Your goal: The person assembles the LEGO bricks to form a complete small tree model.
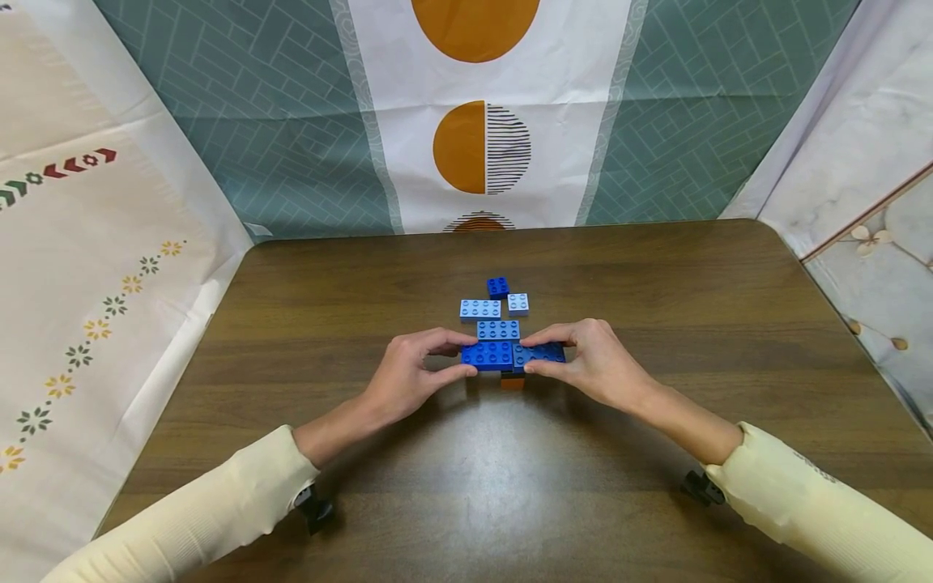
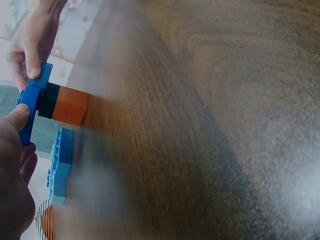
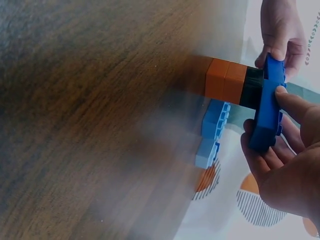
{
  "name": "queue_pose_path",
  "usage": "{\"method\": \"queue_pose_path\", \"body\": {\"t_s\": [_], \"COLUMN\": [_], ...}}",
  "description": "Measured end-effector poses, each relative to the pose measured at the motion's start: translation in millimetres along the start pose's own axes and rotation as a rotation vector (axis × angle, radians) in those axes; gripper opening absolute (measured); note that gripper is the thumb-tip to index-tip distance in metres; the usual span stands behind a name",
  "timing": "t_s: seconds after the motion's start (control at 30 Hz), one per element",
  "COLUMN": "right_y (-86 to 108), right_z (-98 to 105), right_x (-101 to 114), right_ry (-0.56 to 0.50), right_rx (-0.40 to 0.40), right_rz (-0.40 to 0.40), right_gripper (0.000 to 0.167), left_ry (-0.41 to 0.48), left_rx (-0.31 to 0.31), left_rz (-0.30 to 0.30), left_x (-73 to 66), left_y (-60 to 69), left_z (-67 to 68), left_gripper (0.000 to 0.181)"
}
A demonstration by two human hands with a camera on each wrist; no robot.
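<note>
Head-view centre: left blue brick (image 1: 487,356) and right blue brick (image 1: 541,354), end to end atop dark brick (image 2: 48,100) and orange bricks (image 2: 72,106). Pinched between thumb and fingers of left hand (image 1: 410,372) and right hand (image 1: 596,364) respectively. Just above in frame: three light-blue bricks (image 1: 498,329), navy brick (image 1: 498,287). Beneath: table (image 1: 328,308).

Glare whitens the tabletop (image 1: 503,453); wrist views look hazy.

I can read no words, numbers or brands here. My right sleeve (image 1: 824,510) carries a small dark marking (image 1: 812,466), perhaps lettering, too small for me to make out. Another dark mark (image 1: 6,7), cut off at the pale cloth's (image 1: 58,243) upper corner, stays illegible.
</note>
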State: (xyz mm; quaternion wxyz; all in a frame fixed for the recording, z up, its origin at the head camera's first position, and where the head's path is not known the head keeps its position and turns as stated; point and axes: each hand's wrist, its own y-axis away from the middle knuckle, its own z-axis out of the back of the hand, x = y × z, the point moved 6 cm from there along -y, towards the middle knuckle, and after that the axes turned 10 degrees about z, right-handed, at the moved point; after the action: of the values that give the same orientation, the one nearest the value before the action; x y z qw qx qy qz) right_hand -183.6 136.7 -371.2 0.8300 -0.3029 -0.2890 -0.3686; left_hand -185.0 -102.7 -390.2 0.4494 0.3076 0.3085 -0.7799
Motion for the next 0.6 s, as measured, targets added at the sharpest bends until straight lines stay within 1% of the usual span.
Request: {"method": "queue_pose_path", "body": {"t_s": [0.17, 0.4, 0.6], "right_y": [-1.4, -2.8, -3.8], "right_z": [-0.5, -6.4, -13.8], "right_x": [1.3, 4.3, 6.2], "right_ry": [0.017, 0.042, 0.033], "right_rx": [0.018, 0.053, 0.052], "right_rz": [-0.004, -0.007, 0.014], "right_gripper": [0.030, 0.035, 0.038], "left_ry": [-0.012, -0.037, -0.062], "left_rx": [0.007, 0.019, 0.026], "left_rz": [0.005, -0.018, -0.042], "left_x": [-0.8, -3.2, -5.7], "left_y": [0.3, -0.1, -1.3], "left_z": [0.0, 0.9, 1.8], "left_gripper": [0.036, 0.035, 0.034]}}
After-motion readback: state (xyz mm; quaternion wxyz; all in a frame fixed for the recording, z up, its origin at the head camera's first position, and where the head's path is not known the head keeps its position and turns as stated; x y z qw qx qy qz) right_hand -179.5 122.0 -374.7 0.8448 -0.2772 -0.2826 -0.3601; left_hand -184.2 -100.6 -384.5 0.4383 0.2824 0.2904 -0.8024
